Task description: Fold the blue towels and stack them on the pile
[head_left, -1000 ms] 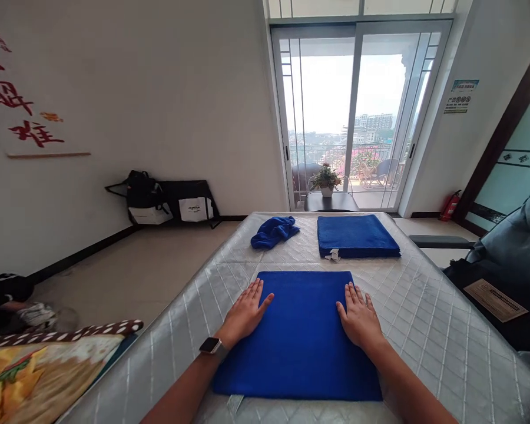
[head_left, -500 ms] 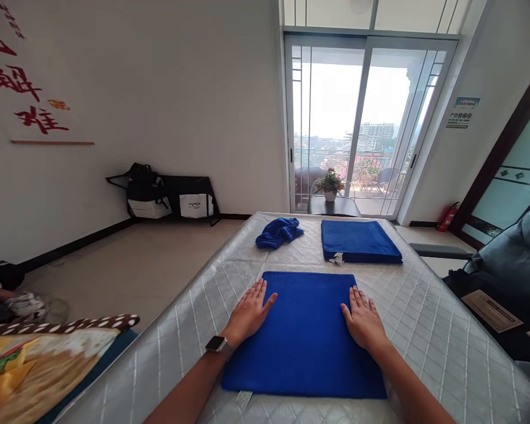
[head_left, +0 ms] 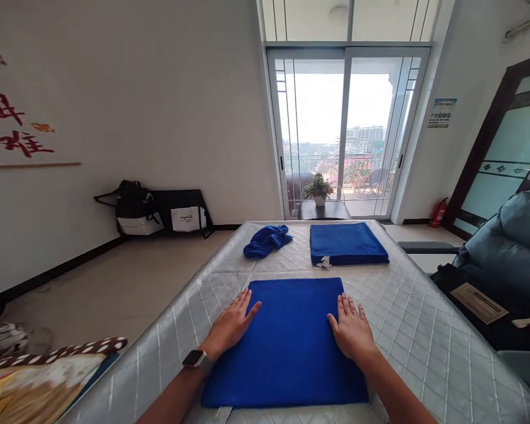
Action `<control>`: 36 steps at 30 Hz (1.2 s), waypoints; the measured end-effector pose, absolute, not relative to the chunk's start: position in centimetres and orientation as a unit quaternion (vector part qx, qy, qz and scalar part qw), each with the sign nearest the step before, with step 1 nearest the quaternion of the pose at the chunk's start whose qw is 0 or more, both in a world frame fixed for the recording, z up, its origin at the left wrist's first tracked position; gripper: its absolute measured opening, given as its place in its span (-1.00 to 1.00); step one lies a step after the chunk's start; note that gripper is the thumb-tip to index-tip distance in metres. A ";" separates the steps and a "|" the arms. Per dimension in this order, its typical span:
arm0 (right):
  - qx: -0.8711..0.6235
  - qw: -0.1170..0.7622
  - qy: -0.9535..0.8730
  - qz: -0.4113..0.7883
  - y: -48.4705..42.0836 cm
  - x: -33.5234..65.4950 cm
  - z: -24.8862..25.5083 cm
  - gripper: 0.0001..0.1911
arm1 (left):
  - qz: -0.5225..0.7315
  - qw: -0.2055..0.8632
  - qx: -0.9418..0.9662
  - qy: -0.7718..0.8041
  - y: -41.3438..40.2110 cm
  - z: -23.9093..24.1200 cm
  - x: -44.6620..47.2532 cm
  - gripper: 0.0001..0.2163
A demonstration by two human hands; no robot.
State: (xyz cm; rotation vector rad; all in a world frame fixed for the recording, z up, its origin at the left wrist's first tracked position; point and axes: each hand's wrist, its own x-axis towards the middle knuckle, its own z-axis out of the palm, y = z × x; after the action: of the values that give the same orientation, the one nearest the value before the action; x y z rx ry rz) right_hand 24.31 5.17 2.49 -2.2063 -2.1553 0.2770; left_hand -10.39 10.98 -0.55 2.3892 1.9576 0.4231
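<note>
A folded blue towel [head_left: 291,341] lies flat on the silver quilted mattress [head_left: 424,330] in front of me. My left hand [head_left: 230,325], with a watch on its wrist, rests flat on the towel's left edge, fingers stretched out. My right hand [head_left: 351,331] lies flat on the towel's right side, fingers apart. Neither hand holds anything. Farther away on the mattress sit a stack of folded blue towels [head_left: 347,242] and, to its left, a crumpled blue towel [head_left: 265,240].
A patterned cushion [head_left: 39,383] sits at the lower left. Black and white bags [head_left: 156,209] lean on the far wall. A small table with a potted plant [head_left: 318,189] stands before the glass balcony doors. A grey armchair [head_left: 507,259] is at the right.
Both hands have slid a little toward me along the towel's sides, still flat on it. The view has shifted slightly; the towels have not moved.
</note>
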 end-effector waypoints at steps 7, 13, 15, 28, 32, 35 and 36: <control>-0.708 0.014 -0.696 0.119 4.0 24.0 2.9 -0.27 | 0.131 -0.005 0.831 0.540 8.2 1.1 -1.3 -0.36; -0.697 -0.002 -0.707 0.116 4.2 24.3 2.5 -0.30 | 0.152 0.022 0.900 0.409 6.1 0.2 8.8 -0.42; -0.691 -0.009 -0.714 0.117 4.1 24.4 2.6 -0.31 | 0.150 0.030 0.902 0.403 6.0 -0.2 9.9 -0.41; -0.706 0.001 -0.697 0.126 4.0 24.2 3.1 -0.27 | 0.066 0.030 0.832 0.550 5.6 -0.9 -2.5 -0.35; -0.709 -0.007 -0.695 0.120 4.1 24.2 3.1 -0.26 | 0.073 0.020 0.795 0.602 5.2 -0.7 -6.8 -0.31; -0.711 -0.018 -0.693 0.118 4.2 24.1 3.0 -0.24 | 0.080 0.019 0.778 0.622 4.8 -0.4 -8.2 -0.27; -0.712 -0.022 -0.692 0.116 4.2 24.0 3.0 -0.24 | 0.083 0.019 0.777 0.624 4.7 -0.3 -8.3 -0.27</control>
State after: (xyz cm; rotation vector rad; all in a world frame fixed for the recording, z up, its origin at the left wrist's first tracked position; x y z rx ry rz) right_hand 24.04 4.22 2.96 -2.2681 -2.2055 0.3689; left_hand -8.30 4.69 -0.34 2.4103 1.9376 0.2578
